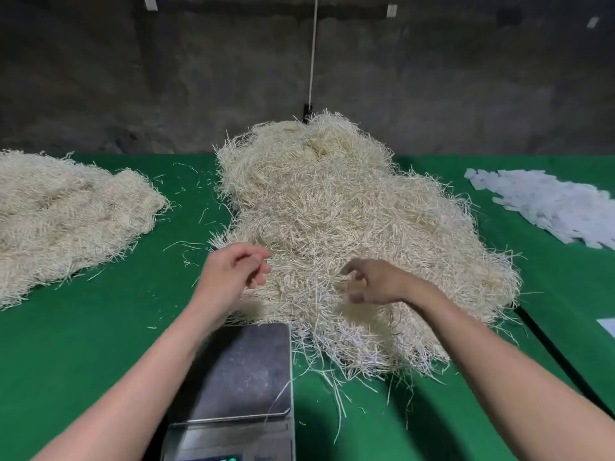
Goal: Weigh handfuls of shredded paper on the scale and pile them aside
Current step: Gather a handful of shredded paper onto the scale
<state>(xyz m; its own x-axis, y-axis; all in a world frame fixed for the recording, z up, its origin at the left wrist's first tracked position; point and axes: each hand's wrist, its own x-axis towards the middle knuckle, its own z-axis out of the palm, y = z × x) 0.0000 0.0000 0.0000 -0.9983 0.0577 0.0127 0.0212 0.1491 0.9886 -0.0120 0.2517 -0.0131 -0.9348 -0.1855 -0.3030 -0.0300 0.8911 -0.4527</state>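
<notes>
Green cloth around the big shredded paper pile shows strays, so with your left hand and right hand half-curled and empty over its near edge, a loose grab could trail strands past the bare scale.

**Person's upper limbs, head view.** Left forearm and right forearm: bare along all of their visible length, from the lower frame edge to the wrist, each narrowing toward the wrist. The wide-angle lens broadens both near the lower corners. Left grip and right grip: bare. The fingers are slender and their outlines are blurred, so nails and finer surface detail cannot be made out. Upper arms, shoulders and any clothing lie outside the frame.
</notes>
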